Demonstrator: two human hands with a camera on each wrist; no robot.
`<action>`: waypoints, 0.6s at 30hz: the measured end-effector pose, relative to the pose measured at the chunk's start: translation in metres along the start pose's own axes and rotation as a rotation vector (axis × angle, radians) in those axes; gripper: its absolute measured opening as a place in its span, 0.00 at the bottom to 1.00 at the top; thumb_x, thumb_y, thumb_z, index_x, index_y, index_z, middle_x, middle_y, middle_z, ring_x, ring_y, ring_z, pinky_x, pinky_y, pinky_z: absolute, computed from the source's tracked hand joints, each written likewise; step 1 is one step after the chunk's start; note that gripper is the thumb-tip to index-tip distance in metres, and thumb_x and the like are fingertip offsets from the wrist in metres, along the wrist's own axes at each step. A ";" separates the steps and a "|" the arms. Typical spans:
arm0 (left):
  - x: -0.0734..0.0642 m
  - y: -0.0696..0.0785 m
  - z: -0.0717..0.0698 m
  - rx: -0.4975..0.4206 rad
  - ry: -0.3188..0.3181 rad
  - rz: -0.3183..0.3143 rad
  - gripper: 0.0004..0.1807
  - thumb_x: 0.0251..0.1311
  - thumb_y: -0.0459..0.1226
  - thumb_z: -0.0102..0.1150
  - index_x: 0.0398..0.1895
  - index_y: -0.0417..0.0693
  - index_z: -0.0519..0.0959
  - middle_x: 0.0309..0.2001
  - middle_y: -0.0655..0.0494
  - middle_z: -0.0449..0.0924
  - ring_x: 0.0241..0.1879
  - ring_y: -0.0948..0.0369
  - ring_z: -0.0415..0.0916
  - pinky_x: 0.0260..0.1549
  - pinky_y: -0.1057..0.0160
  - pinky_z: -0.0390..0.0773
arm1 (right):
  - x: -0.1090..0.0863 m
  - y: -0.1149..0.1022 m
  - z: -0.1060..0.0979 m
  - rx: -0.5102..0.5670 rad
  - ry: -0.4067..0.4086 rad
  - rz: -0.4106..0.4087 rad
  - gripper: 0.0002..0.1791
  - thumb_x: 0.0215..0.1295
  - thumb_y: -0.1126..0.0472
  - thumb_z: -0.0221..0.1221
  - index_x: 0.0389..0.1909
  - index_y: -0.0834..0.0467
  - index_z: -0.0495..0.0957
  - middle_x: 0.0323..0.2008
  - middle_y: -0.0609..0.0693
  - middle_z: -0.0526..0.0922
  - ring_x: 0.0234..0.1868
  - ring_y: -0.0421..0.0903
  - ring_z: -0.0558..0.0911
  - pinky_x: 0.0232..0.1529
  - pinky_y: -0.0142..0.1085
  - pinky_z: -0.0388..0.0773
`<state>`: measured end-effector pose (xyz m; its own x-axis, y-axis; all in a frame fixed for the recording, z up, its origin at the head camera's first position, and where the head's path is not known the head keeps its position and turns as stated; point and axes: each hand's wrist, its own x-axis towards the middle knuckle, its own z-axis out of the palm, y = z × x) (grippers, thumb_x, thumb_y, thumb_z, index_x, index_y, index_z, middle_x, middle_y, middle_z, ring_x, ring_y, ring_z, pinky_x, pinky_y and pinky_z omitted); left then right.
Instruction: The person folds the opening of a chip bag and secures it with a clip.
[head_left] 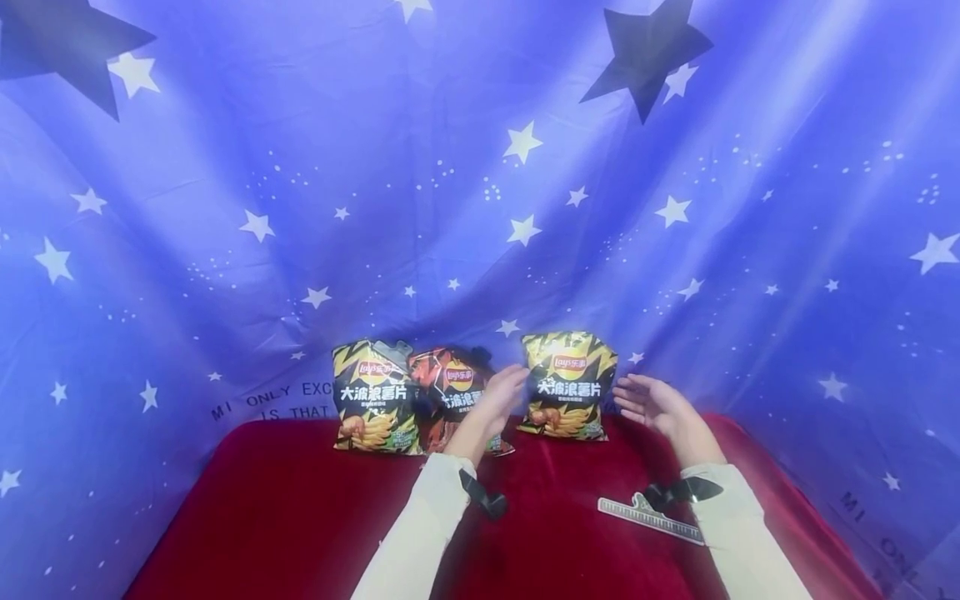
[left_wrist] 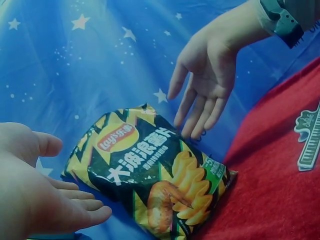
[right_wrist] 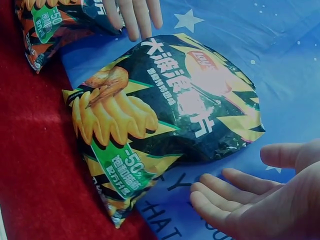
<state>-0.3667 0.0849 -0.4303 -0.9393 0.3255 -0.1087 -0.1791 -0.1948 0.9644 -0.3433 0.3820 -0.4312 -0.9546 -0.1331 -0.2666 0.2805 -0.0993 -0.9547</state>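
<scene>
A yellow-and-black bag of potato chips [head_left: 570,387] stands upright at the back of the red-covered table, between my two hands. To its left is my left hand [head_left: 504,398], fingers extended and palm turned towards the bag. On the other side my right hand [head_left: 654,402] faces it the same way, fingers straight and slightly spread. In the right wrist view a gap shows between the right fingers [right_wrist: 225,197] and the bag [right_wrist: 165,110]. The left wrist view shows the left hand [left_wrist: 45,185] close beside the bag, holding nothing.
Farther left stand a second yellow-and-black chip bag [head_left: 375,400] and a red chip bag [head_left: 450,392], the latter partly behind my left arm. A ruler-like clip [head_left: 651,520] lies by my right wrist. Blue star-patterned cloth [head_left: 420,208] hangs behind the red table cover [head_left: 300,517].
</scene>
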 end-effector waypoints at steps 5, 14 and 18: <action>0.005 -0.004 0.002 0.028 0.010 -0.022 0.34 0.75 0.39 0.50 0.78 0.33 0.54 0.78 0.34 0.55 0.78 0.39 0.52 0.77 0.43 0.55 | 0.004 0.005 0.002 0.000 -0.023 0.010 0.37 0.83 0.50 0.40 0.78 0.70 0.43 0.73 0.65 0.66 0.50 0.38 0.82 0.72 0.42 0.71; 0.011 -0.010 0.008 0.035 -0.011 -0.033 0.35 0.75 0.40 0.49 0.78 0.32 0.53 0.78 0.33 0.55 0.78 0.39 0.51 0.77 0.42 0.53 | 0.007 0.011 0.010 0.029 -0.012 0.028 0.37 0.84 0.50 0.39 0.79 0.68 0.38 0.78 0.66 0.43 0.58 0.42 0.81 0.76 0.43 0.63; 0.013 -0.012 0.008 0.021 -0.012 -0.037 0.35 0.75 0.40 0.50 0.78 0.32 0.54 0.78 0.34 0.55 0.78 0.39 0.51 0.77 0.42 0.53 | 0.007 0.012 0.012 0.048 -0.003 0.023 0.37 0.83 0.51 0.41 0.79 0.69 0.40 0.78 0.66 0.45 0.56 0.41 0.81 0.76 0.42 0.64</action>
<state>-0.3750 0.0988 -0.4412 -0.9286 0.3429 -0.1418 -0.2074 -0.1626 0.9646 -0.3452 0.3678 -0.4429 -0.9475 -0.1392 -0.2878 0.3068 -0.1433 -0.9409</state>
